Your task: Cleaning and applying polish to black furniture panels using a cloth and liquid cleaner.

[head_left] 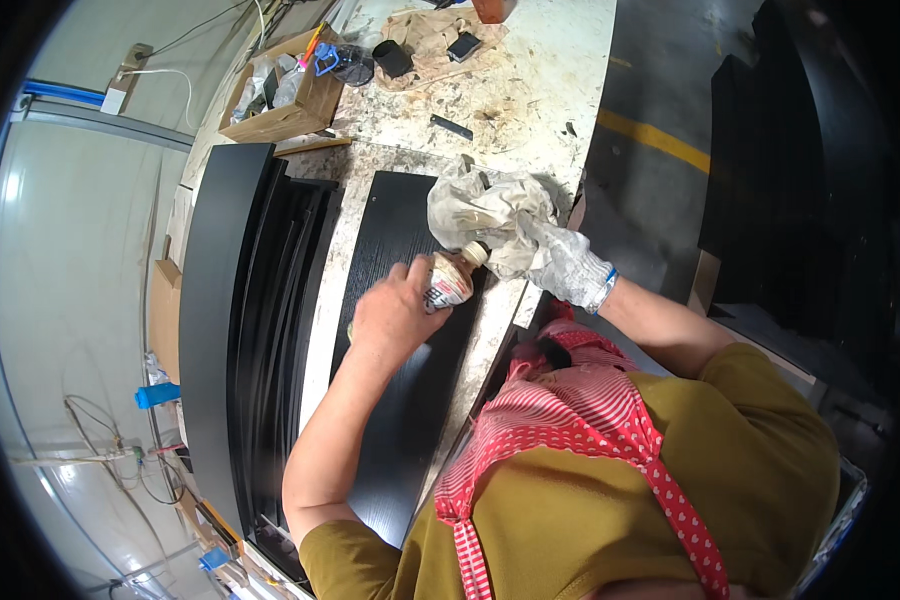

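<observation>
My left hand (395, 312) is bare and grips a small bottle (453, 278), tipped so its neck points into a crumpled, stained rag (480, 205). My right hand (558, 262) wears a dirty white work glove and bunches that rag against the bottle's mouth. Both hands hover over a long black wood-grain panel (395, 400) that lies flat on the stained workbench (530, 90). A red-and-white patterned apron over an olive shirt fills the lower right.
A stack of black panels (240, 300) lies left of the flat panel. At the far end sit a cardboard box (282, 95) of odds and ends, a black cup (392, 57) and brown paper. Grey floor with a yellow line (655, 137) runs to the right.
</observation>
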`<state>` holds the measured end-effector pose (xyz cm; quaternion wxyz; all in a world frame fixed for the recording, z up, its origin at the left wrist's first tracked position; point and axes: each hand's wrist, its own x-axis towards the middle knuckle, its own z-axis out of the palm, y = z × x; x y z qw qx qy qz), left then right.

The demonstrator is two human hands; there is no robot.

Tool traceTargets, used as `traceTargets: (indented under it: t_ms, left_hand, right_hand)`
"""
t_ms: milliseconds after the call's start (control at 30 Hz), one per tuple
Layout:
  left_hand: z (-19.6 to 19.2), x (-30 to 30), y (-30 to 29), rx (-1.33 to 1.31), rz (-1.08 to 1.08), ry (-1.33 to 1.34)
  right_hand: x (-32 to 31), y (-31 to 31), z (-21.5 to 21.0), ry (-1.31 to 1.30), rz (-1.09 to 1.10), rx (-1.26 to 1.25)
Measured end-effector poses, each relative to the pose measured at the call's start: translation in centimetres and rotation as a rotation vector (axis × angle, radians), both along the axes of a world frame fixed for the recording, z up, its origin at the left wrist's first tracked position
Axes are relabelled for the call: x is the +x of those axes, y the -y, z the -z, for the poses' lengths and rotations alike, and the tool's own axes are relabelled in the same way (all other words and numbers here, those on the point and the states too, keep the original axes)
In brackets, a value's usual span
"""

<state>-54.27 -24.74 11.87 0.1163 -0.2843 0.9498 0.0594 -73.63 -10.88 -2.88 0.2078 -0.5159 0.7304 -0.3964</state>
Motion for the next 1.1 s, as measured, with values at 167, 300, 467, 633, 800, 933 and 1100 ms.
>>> traceTargets:
  t_ms: [167, 300, 467, 633, 800, 933, 1100]
  left_hand:
    - [0.6, 0.1, -0.9, 0.032, 0.001, 0.012]
    - [0.0, -0.3, -1.3, 0.039, -0.002, -0.031]
    - [-0.3, -1.2, -1.7, 0.099, 0.005, -0.018]
    - [0.1, -1.6, -1.1, 0.188, -0.018, -0.026]
    - [-0.1, -1.0, 0.1, 0.124, -0.043, 0.039]
    - [-0.7, -0.7, 1.0, 0.146, -0.073, 0.047]
    - [-0.2, -0.2, 1.7, 0.333, -0.008, -0.105]
  right_hand:
    - [-0.6, 1.4, 1.7, 1.992, 0.2, -0.191]
    - [0.2, 0.3, 0.8, 0.831, -0.13, -0.433]
    - [0.3, -0.4, -0.2, 0.067, -0.019, -0.135]
    - [-0.3, -0.6, 3.4, 0.198, -0.007, -0.182]
    - [-0.9, -0.4, 0.6, 0.678, -0.122, -0.21]
    - [-1.6, 0.9, -1.8, 2.052, 0.142, -0.144]
    - [-2.1, 1.0, -3.5, 1.212, -0.107, -0.303]
